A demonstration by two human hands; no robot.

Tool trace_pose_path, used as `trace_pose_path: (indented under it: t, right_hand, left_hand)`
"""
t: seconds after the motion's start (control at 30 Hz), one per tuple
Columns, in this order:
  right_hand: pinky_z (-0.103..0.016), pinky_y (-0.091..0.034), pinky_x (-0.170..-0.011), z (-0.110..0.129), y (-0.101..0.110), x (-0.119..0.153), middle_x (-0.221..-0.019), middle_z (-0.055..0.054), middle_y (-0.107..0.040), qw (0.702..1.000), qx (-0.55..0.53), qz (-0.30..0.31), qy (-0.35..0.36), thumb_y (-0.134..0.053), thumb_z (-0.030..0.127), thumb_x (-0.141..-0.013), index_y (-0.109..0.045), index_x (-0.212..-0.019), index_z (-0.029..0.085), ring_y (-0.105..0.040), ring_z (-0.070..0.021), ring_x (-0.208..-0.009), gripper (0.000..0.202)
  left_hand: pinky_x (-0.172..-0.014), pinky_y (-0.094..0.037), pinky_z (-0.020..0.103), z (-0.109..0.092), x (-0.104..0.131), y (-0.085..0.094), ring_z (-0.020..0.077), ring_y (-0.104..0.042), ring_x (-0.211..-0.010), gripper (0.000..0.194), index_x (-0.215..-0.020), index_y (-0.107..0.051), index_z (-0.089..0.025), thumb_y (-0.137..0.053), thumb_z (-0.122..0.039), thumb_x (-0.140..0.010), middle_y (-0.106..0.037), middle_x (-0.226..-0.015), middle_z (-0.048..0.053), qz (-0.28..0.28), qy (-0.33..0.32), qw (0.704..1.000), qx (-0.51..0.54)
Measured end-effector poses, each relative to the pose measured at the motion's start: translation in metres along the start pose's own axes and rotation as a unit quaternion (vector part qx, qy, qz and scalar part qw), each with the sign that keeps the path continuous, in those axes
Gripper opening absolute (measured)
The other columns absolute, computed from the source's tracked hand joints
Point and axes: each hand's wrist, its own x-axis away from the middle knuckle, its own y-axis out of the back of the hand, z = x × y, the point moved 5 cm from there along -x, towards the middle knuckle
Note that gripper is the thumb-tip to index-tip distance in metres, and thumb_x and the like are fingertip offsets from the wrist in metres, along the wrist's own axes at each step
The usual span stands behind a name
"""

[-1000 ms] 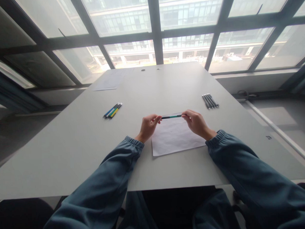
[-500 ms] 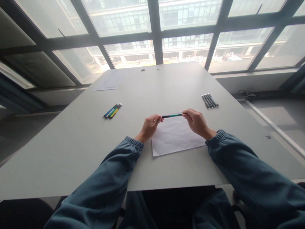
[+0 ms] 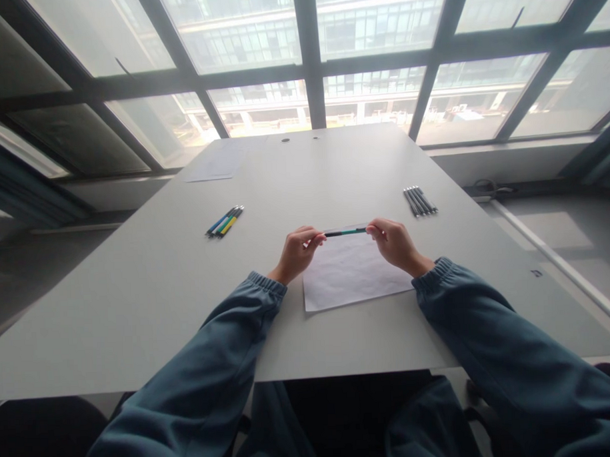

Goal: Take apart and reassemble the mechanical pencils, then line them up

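Note:
A slim pen [image 3: 346, 232], black with a green section, is held level above the far edge of a white sheet of paper [image 3: 351, 277]. My left hand [image 3: 300, 252] pinches its left end between thumb and fingers. At the other end, the thumb and fingers of my right hand [image 3: 393, 244] are closed on the pen too. Both ends are partly hidden by the fingertips. The paper lies flat below, between my wrists, its right side partly covered by my right hand.
On the left lies a group of coloured pens [image 3: 225, 222]. Several dark pens [image 3: 420, 202] lie side by side to the right. More paper [image 3: 211, 166] rests at the far left of the white table [image 3: 138, 314]. Windows stand beyond the table's far edge.
Both hands stay at the pen's ends. My right hand has shifted very slightly to the right, and a little more of the pen shows between the hands.

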Motion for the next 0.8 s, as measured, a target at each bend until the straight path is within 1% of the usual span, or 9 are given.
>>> trace_pose_path:
  t: [0.1, 0.17, 0.3, 0.4, 0.47, 0.53, 0.63, 0.7, 0.8]
  right_hand:
    - [-0.03, -0.042, -0.062, -0.003, -0.003, 0.0, -0.065, -0.002, -0.06, 0.995, -0.09, -0.008, -0.045, -0.053, 0.051, -0.098, -0.064, -0.078, 0.02, -0.054, -0.0161, -0.06, 0.038]
    - [-0.029, -0.042, -0.057, -0.005, -0.005, 0.0, -0.063, 0.0, -0.059, 0.977, -0.19, -0.014, -0.09, -0.061, 0.052, -0.093, -0.066, -0.082, 0.019, -0.053, -0.0151, -0.057, 0.035]
    - [-0.026, -0.037, -0.049, -0.005, -0.01, 0.0, -0.062, 0.001, -0.06, 0.916, -0.362, 0.008, -0.174, -0.074, 0.051, -0.084, -0.07, -0.091, 0.017, -0.051, -0.0127, -0.054, 0.034]
    - [-0.025, -0.039, -0.052, -0.003, -0.013, 0.001, -0.068, 0.0, -0.061, 0.867, -0.447, 0.024, -0.219, -0.08, 0.049, -0.079, -0.072, -0.094, 0.018, -0.054, -0.0128, -0.062, 0.035]
    - [-0.025, -0.045, -0.059, -0.002, -0.016, 0.002, -0.076, 0.0, -0.063, 0.83, -0.503, 0.02, -0.24, -0.082, 0.049, -0.077, -0.07, -0.089, 0.02, -0.057, -0.0134, -0.071, 0.033]
    - [-0.028, -0.052, -0.069, -0.001, -0.019, 0.003, -0.085, -0.001, -0.064, 0.786, -0.562, 0.002, -0.259, -0.081, 0.051, -0.078, -0.066, -0.083, 0.022, -0.061, -0.015, -0.08, 0.033]
    - [-0.037, -0.056, -0.081, -0.004, -0.019, 0.003, -0.087, -0.001, -0.064, 0.721, -0.629, -0.033, -0.289, -0.071, 0.055, -0.088, -0.058, -0.08, 0.023, -0.065, -0.0183, -0.085, 0.035]
    - [-0.038, -0.057, -0.077, -0.006, -0.017, 0.001, -0.077, 0.001, -0.059, 0.685, -0.661, -0.052, -0.301, -0.062, 0.053, -0.094, -0.055, -0.082, 0.024, -0.062, -0.0168, -0.074, 0.032]
    - [-0.03, -0.052, -0.06, -0.008, -0.01, -0.002, -0.063, 0.005, -0.042, 0.641, -0.705, -0.055, -0.299, -0.052, 0.051, -0.1, -0.05, -0.08, 0.024, -0.045, -0.0126, -0.053, 0.034]
  left_hand:
    - [-0.063, -0.046, 0.027, 0.001, 0.0, -0.001, 0.0158, -0.062, -0.073, 0.042, -0.077, -0.072, -0.017, -0.055, -0.049, -0.099, -0.071, -0.079, 0.006, -0.004, 0.0, 1.0, -0.005]
    - [-0.065, -0.046, 0.027, 0.003, 0.0, -0.002, 0.0152, -0.061, -0.072, 0.04, -0.08, -0.073, -0.017, -0.056, -0.048, -0.099, -0.072, -0.081, 0.006, -0.004, 0.003, 1.0, -0.004]
    - [-0.066, -0.048, 0.027, 0.003, 0.002, -0.005, 0.015, -0.061, -0.071, 0.035, -0.088, -0.074, -0.016, -0.062, -0.049, -0.095, -0.071, -0.08, 0.005, 0.008, 0.001, 1.0, 0.018]
    - [-0.068, -0.049, 0.027, -0.003, 0.003, -0.01, 0.0154, -0.062, -0.073, 0.036, -0.09, -0.075, -0.016, -0.063, -0.05, -0.095, -0.073, -0.083, 0.006, 0.061, -0.003, 0.997, 0.043]
    - [-0.071, -0.049, 0.028, -0.008, 0.003, -0.013, 0.0167, -0.065, -0.078, 0.04, -0.087, -0.075, -0.016, -0.059, -0.051, -0.097, -0.075, -0.087, 0.008, 0.105, -0.011, 0.992, 0.065]
    - [-0.075, -0.05, 0.029, -0.011, 0.004, -0.015, 0.0183, -0.067, -0.082, 0.044, -0.091, -0.076, -0.015, -0.054, -0.053, -0.099, -0.075, -0.09, 0.01, 0.138, -0.023, 0.986, 0.095]
    - [-0.081, -0.051, 0.032, -0.008, 0.005, -0.017, 0.0195, -0.068, -0.085, 0.049, -0.104, -0.076, -0.014, -0.048, -0.054, -0.101, -0.075, -0.09, 0.01, 0.15, -0.025, 0.981, 0.118]
    - [-0.083, -0.051, 0.032, -0.003, 0.006, -0.017, 0.0198, -0.068, -0.086, 0.05, -0.104, -0.076, -0.014, -0.046, -0.054, -0.102, -0.075, -0.09, 0.01, 0.142, -0.017, 0.984, 0.111]
    - [-0.082, -0.051, 0.032, 0.002, 0.006, -0.018, 0.0199, -0.069, -0.086, 0.051, -0.098, -0.077, -0.015, -0.044, -0.054, -0.103, -0.076, -0.091, 0.01, 0.131, -0.009, 0.987, 0.092]
